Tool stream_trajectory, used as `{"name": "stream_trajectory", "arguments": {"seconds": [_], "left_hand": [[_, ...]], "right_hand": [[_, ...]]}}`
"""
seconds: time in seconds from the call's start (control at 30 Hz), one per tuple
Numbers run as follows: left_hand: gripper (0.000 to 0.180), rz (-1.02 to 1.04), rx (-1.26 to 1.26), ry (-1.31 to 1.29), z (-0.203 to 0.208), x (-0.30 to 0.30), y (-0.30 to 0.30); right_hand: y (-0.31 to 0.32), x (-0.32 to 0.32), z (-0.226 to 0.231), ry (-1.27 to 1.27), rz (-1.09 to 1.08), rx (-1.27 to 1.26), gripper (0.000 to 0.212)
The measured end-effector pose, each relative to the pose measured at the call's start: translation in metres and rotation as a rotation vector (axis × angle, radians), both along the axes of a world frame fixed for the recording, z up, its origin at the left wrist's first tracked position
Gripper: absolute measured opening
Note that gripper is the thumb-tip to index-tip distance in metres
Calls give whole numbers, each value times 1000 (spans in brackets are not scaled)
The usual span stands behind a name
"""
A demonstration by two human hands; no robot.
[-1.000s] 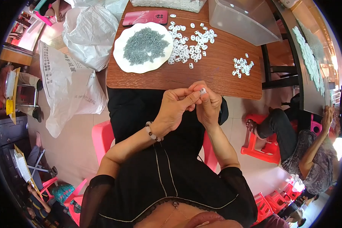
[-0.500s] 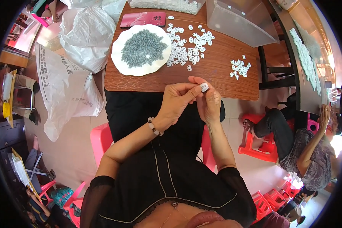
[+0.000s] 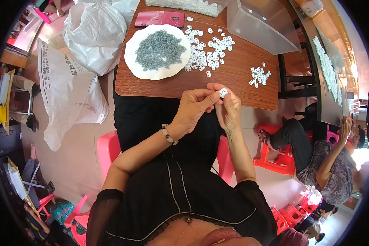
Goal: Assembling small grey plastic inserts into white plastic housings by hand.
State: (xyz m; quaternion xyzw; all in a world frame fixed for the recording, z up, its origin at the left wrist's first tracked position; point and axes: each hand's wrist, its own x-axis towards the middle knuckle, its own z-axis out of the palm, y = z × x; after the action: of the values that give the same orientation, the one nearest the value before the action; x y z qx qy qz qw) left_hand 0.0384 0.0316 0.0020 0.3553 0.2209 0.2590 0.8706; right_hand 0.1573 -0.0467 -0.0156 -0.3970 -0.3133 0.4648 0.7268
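Just over the near edge of the wooden table (image 3: 238,69), my two hands meet around a small white oval plastic piece with two dark openings (image 3: 223,92). My left hand (image 3: 193,110), with a beaded bracelet on its wrist, pinches it by thumb and forefinger. The fingers of my right hand (image 3: 230,110) close on it from the other side. Beyond them lies a loose spread of similar white pieces (image 3: 199,56), with a smaller cluster (image 3: 259,77) at the right. A scalloped white plate (image 3: 132,57) at the left holds a heap of small grey rod-like pieces (image 3: 160,50).
A pink phone (image 3: 158,19) lies behind the plate. Clear plastic bins, one large (image 3: 260,26), stand along the far side. White sacks (image 3: 71,94) rest on the floor at left. Rightward, a person (image 3: 332,164) sits on a red stool (image 3: 274,160) by another table.
The view has shifted slightly, so the table sits a little differently. My hands still hold the white piece together, which looks slightly turned.
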Motion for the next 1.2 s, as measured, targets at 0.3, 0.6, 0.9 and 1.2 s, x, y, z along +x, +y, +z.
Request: {"name": "stream_trajectory", "arguments": {"seconds": [0.3, 0.6, 0.9, 1.2], "left_hand": [[27, 15, -15, 143, -17, -34, 11], [24, 25, -112, 211, -25, -42, 19], [25, -22, -111, 192, -26, -41, 27], [27, -10, -83, 222, -27, -41, 25]], "right_hand": [[58, 89, 128, -966, -521, -174, 27], [126, 248, 129, -1603, -887, -397, 36], [74, 91, 41, -1371, -348, -253, 16], [52, 41, 13, -1423, -331, -387, 14]]}}
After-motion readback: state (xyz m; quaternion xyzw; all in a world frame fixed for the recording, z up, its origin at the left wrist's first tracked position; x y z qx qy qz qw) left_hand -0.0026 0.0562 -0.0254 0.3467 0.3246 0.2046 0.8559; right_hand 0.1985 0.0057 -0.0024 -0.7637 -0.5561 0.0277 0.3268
